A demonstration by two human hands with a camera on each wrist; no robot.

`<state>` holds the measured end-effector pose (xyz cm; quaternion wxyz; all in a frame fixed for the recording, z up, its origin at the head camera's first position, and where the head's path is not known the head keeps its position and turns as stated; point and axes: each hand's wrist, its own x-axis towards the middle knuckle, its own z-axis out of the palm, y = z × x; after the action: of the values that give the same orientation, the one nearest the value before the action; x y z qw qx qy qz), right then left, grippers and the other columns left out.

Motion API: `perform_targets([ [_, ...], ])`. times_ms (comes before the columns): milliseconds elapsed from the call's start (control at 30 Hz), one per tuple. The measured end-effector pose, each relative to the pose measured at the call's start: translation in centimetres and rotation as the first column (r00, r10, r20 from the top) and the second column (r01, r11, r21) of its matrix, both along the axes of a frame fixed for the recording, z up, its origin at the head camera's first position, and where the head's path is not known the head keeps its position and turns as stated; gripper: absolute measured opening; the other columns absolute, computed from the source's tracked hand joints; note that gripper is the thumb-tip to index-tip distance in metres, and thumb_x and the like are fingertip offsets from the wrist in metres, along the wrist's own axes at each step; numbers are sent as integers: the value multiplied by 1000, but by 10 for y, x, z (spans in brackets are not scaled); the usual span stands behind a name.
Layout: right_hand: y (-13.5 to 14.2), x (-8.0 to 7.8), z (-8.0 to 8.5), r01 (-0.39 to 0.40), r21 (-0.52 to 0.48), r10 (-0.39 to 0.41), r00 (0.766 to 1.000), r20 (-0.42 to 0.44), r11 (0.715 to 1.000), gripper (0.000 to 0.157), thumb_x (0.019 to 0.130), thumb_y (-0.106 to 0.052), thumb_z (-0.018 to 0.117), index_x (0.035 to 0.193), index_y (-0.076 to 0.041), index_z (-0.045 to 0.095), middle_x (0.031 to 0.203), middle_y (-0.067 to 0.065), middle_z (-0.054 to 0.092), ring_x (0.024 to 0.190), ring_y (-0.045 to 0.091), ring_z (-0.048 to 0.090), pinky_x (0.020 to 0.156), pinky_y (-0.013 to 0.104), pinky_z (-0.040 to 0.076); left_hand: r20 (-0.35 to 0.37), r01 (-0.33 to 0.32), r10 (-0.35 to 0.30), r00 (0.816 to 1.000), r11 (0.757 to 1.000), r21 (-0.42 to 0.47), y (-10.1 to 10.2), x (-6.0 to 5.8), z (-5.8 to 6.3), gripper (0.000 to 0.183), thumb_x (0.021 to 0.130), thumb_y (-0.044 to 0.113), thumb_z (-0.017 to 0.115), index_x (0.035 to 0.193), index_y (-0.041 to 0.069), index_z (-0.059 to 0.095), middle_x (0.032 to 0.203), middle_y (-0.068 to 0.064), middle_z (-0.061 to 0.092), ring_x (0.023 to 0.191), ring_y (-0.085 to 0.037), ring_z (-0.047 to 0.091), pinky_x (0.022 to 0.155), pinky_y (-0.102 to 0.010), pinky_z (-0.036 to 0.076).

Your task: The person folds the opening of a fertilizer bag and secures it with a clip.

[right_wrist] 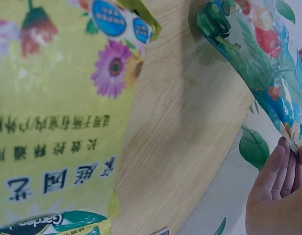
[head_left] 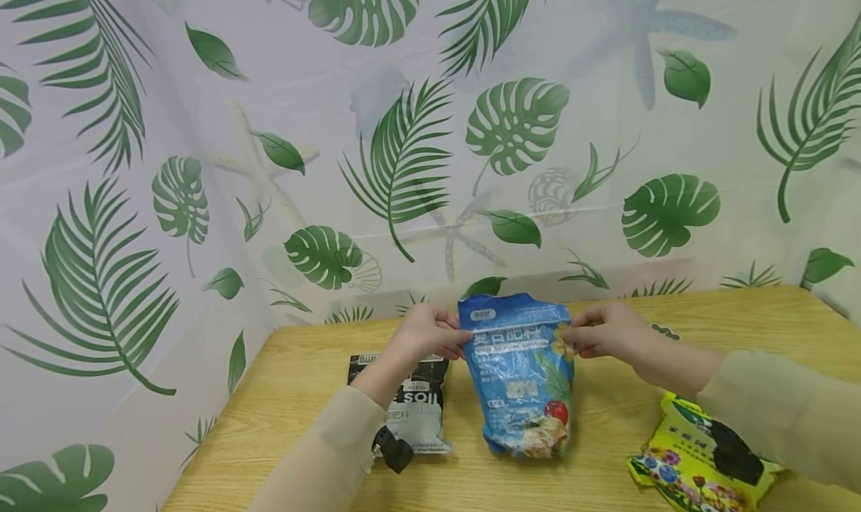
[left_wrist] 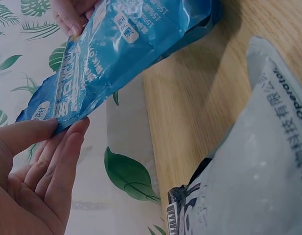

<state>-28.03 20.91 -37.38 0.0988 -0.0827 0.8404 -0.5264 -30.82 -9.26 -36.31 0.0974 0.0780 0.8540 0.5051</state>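
Observation:
Between both hands a blue fertilizer bag [head_left: 518, 392] is held by its upper side edges, its printed front toward the head camera. My left hand [head_left: 429, 334] pinches the left edge; in the left wrist view its thumb and fingers [left_wrist: 75, 142] close on the bag's side. On the other edge my right hand [head_left: 608, 332] pinches with thumb and fingertips, which the right wrist view also shows. A black and white soil bag [head_left: 420, 415] lies behind the left forearm, partly hidden. Near the right forearm lies a yellow fertilizer bag [head_left: 699, 460], partly covered by the sleeve and a black wrist piece.
The bags are on a wooden table [head_left: 303, 422]. Behind it hangs a pale curtain [head_left: 417, 288] printed with green leaves and starfish, reaching the table's back edge. A small dark item [head_left: 664, 331] shows behind the right wrist.

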Motion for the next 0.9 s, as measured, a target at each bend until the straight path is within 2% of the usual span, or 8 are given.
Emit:
perform_targets([
  [167, 0, 2, 5, 2, 2, -2, 1000, -10, 1000, 30, 106, -13, 64, 119, 14, 66, 98, 5, 75, 85, 11, 72, 79, 26, 64, 3, -4, 4, 1000, 1000, 0, -1, 1, 4, 12, 97, 6, 77, 95, -3, 70, 94, -23, 81, 91, -40, 81, 85, -48, 66],
  [300, 1, 4, 8, -4, 13, 4, 1000, -26, 1000, 28, 106, -14, 65, 118, 12, 68, 99, 4, 76, 88, 12, 73, 82, 29, 64, 2, -7, 6, 1000, 1000, 6, -2, 0, 7, 11, 97, 6, 77, 95, -4, 71, 94, -23, 81, 82, -33, 82, 88, -51, 65],
  [467, 1, 6, 10, 2, 6, -2, 999, -45, 1000, 30, 106, -14, 65, 120, 13, 67, 103, 6, 76, 89, 10, 73, 85, 32, 65, -16, -2, 2, 1000, 1000, 14, -2, 0, 10, 11, 97, 5, 77, 92, -3, 71, 93, -23, 81, 70, -21, 79, 76, -42, 68],
  [533, 1, 6, 10, 9, 3, -9, 999, -50, 1000, 31, 106, -14, 65, 122, 13, 66, 105, 8, 76, 89, 10, 73, 85, 33, 65, -29, 4, -4, 1000, 1000, 14, -2, 1, 11, 11, 97, 4, 77, 92, -3, 71, 93, -23, 81, 71, -22, 80, 73, -39, 67],
  [667, 1, 8, 12, 27, -3, -27, 998, -53, 1000, 34, 106, -16, 66, 124, 13, 65, 108, 9, 77, 90, 10, 74, 86, 33, 65, -46, 5, -5, 999, 1000, 10, -2, 3, 14, 10, 96, 4, 77, 91, -3, 71, 93, -23, 81, 79, -30, 81, 74, -39, 68],
  [900, -1, 11, 13, 25, 2, -25, 997, -72, 1000, 31, 106, -15, 66, 122, 11, 67, 108, 8, 78, 90, 12, 75, 85, 34, 65, -56, -8, 8, 998, 1000, 1, -2, 6, 17, 11, 95, 4, 78, 91, -3, 72, 91, -21, 81, 75, -25, 80, 73, -36, 67],
])
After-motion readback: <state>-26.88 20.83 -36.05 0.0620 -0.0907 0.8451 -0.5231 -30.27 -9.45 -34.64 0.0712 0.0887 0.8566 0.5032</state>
